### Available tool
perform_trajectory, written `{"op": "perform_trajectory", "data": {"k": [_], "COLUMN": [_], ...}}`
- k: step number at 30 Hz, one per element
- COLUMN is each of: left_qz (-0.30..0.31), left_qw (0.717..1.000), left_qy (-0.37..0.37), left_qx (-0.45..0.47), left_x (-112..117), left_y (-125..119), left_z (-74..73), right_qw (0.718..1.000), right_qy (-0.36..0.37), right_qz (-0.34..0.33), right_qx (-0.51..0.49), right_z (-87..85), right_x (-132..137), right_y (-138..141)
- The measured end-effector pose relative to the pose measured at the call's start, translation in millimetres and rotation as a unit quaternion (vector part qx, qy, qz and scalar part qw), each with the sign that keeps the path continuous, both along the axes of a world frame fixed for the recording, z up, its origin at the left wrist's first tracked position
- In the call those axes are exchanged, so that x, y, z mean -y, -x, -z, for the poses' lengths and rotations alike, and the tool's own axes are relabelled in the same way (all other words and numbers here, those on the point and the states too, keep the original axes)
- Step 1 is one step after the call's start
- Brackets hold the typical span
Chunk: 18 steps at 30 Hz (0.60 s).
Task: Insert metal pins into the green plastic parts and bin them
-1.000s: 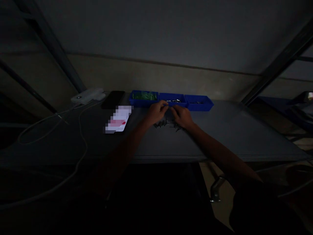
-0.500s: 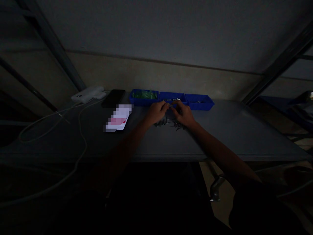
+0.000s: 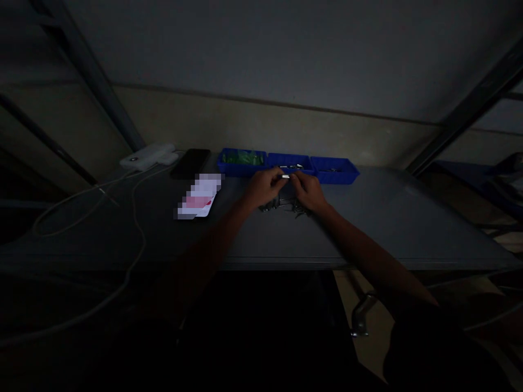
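Note:
Between the fingertips of both hands sits a small shiny metal piece [image 3: 285, 176], too small and dark to name more exactly. My left hand [image 3: 263, 189] pinches it from the left, and my right hand [image 3: 308, 190] closes on it from the right. Under and between the hands lies a loose pile of small metal parts [image 3: 281, 203] on the grey table [image 3: 261, 239]; the hands partly cover it. Just behind the fingers stands the middle blue bin [image 3: 300, 160], with shiny metal parts inside.
A blue bin [image 3: 220, 163] with green contents stands left of the middle one, and another blue bin [image 3: 349, 173] with a few small parts stands right. Further left are a lit phone [image 3: 200, 198], a dark flat device [image 3: 191, 163], a white power strip [image 3: 147, 158] and looping cables [image 3: 141, 228].
The small metal piece has turned between the fingers and now catches the light. Both hands have shifted only slightly, and the right fingers have lowered a little.

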<state>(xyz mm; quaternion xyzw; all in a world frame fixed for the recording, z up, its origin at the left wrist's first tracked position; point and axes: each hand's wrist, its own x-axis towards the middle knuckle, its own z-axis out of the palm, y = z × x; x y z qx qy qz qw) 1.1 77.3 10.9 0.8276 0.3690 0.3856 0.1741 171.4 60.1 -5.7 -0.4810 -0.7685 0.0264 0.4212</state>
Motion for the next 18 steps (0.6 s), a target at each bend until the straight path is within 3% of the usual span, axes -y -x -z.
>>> {"op": "perform_trajectory", "data": {"k": [7,18], "left_qz": [-0.018,0.006], "left_qw": [0.999,0.996], "left_qy": [0.031,0.080], "left_qx": [-0.022,-0.037], "left_x": [2.3,1.4], "left_y": [1.5,1.4], "left_z": [-5.1,-7.1], "right_qw": [0.999,0.999], "right_qy": [-0.006,-0.007], "right_qz": [-0.022,-0.040], "right_qx": [-0.030,-0.012], "right_z": [-3.9,-4.8], "right_x": [3.5,2.9], "right_y": [-3.1,-2.5]}}
